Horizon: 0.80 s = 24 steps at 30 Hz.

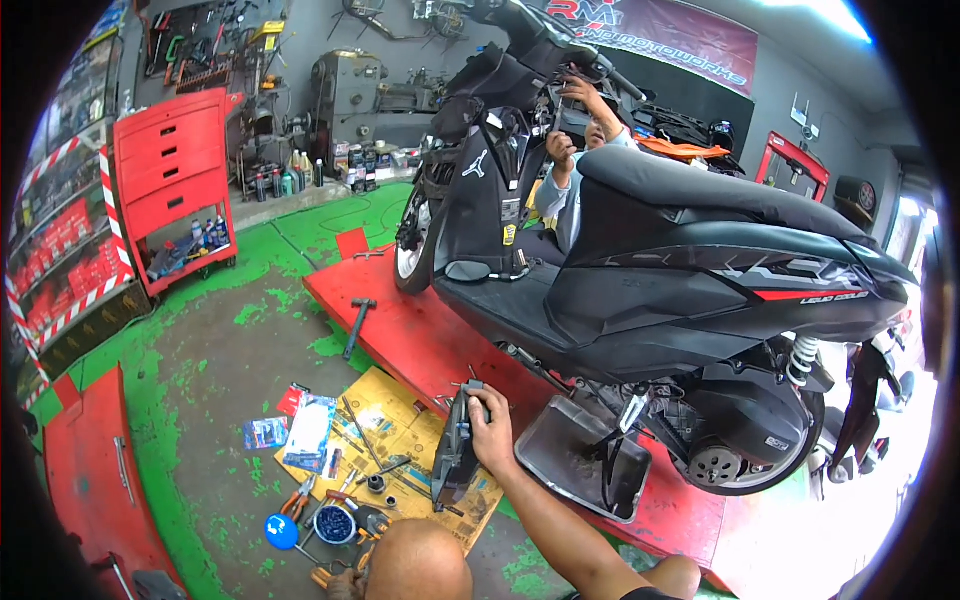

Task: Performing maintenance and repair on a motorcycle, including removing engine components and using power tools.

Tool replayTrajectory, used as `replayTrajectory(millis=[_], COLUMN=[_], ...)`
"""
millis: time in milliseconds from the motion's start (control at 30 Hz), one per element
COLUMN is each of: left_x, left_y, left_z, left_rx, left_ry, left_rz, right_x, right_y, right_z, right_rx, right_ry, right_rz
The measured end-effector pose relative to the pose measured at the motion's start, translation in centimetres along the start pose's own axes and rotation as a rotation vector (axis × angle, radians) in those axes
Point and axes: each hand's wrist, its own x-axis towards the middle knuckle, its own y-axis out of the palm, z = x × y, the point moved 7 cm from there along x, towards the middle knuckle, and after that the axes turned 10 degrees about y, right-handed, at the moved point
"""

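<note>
My right hand (490, 428) is closed round the upper end of a long dark cover-like part (455, 455), which stands tilted on a flattened yellow cardboard sheet (378, 393). At the lower edge, my left hand (345, 583) shows only in part beside my knee, near orange-handled tools (321, 577); its fingers are mostly hidden. Close to it are a tub of dark blue grease (334, 524), its blue lid (281, 531) and orange-handled pliers (298, 497). Sockets (376, 484) and a long-handled wrench (362, 432) lie on the cardboard.
A black scooter (640, 290) stands on a red lift platform (400, 325). A co-worker's hands (575, 120) are at its front. A black drain tray (570, 455) and a hammer (359, 327) rest on the platform. A red tool cart (175, 180) stands back left.
</note>
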Motion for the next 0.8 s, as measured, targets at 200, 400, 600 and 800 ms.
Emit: replayTrajectory(millis=[200,400,600,800], left_x=[0.1,-2.8,-9.7,-10.6], left_y=[3.4,8.0,11.0,12.5], left_z=[-6.6,-13.1,-16.0,-21.3], left_rx=[-0.284,0.229,0.768,1.113], left_ry=[0.164,0.431,0.568,0.505], left_rz=[-0.131,-0.139,-0.116,-0.134], right_x=[-1.0,-1.0,0.3,-1.0], right_y=[-0.7,0.7,-0.2,0.7], right_z=[0.0,0.0,-1.9,-1.6], right_rx=[0.022,-0.015,0.068,0.116], right_ry=[-0.086,-0.275,-0.119,-0.027], right_rz=[0.046,0.26,0.304,0.407])
